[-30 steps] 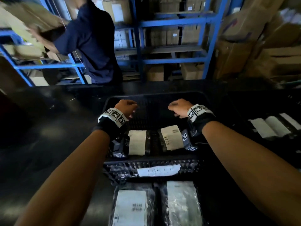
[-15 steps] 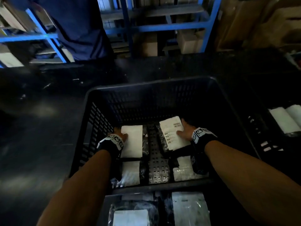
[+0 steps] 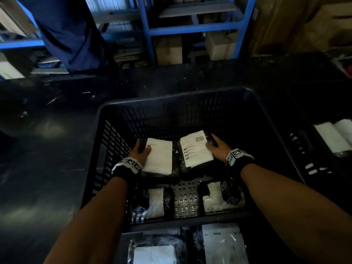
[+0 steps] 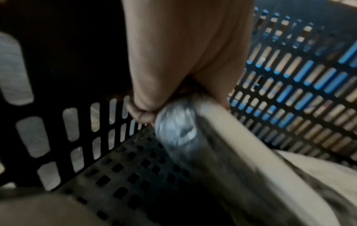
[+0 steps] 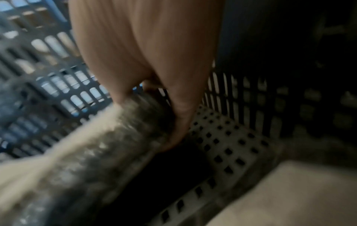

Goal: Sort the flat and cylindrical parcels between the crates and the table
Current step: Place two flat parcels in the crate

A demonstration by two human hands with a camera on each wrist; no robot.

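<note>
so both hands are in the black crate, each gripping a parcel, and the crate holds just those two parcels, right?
Not just two. The head view shows the left hand and right hand each gripping a parcel in the black crate, but two more parcels lie nearer.

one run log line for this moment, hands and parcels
left hand: grips left black-wrapped white-labelled parcel | right hand: grips right barcode-labelled parcel | place: inside black slotted plastic crate | stage: pickup

crate [image 3: 171, 103]: two parcels behind [image 3: 159, 157], two in front [image 3: 156, 202] | second crate [image 3: 312, 149] right
</note>
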